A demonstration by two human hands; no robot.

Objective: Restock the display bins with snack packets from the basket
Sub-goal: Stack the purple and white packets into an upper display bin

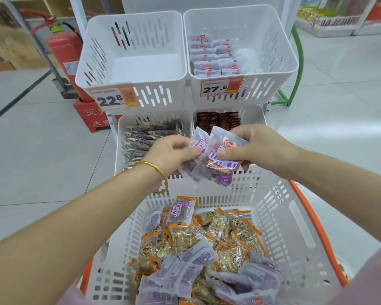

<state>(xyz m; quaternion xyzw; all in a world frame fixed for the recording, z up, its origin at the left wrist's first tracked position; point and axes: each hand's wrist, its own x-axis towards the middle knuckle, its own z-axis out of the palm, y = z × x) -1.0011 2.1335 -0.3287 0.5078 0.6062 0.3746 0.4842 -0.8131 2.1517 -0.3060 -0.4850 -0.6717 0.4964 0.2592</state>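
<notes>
My left hand [171,151] and my right hand [259,146] together pinch a small stack of purple snack packets [216,160] above the far rim of the white basket [295,221]. The basket holds several orange packets [209,234] and purple packets [183,276]. Beyond stand the display bins: the upper left bin [132,56] shows a bare floor, and the upper right bin [271,47] holds rows of purple packets [213,56].
Lower left bin [121,139] holds dark brown packets; lower right bin [251,115] holds red-black packets. Price tags read 22.8 [113,99] and 27.6 [221,86]. A red fire extinguisher [64,49] stands on the left, a green frame [295,69] on the right.
</notes>
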